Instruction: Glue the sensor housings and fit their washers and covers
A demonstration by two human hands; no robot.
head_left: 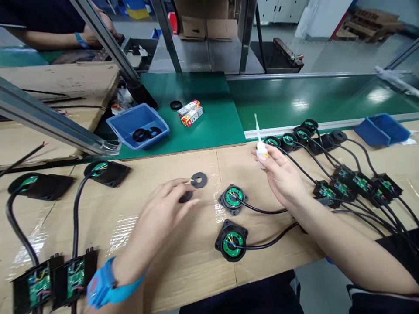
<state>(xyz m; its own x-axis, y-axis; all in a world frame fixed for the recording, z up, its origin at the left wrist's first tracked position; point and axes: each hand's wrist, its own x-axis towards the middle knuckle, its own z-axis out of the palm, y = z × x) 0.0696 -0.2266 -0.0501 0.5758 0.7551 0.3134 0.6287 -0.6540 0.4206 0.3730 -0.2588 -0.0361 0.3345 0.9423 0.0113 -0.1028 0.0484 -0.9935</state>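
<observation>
My right hand (283, 176) holds up a small white glue bottle (262, 149) with a long thin nozzle pointing upward. My left hand (165, 203) is over the cardboard with its fingers apart. Under its fingertips is a black disc (186, 197), partly hidden; whether they touch it I cannot tell. Just beyond it lies a flat black ring (199, 180) with a slot. Between my hands sit two black housings, an upper one (233, 199) and a lower one (231, 240), each showing a green circuit board with coloured wires and a black cable.
Several cabled housings (290, 140) and open circuit boxes (342, 188) crowd the right. More cabled units (104, 172) lie at left. A blue bin (137, 126) with black rings, a small box (190, 112) and another blue bin (381, 130) stand behind. A co-worker's arm (55, 40) is at upper left.
</observation>
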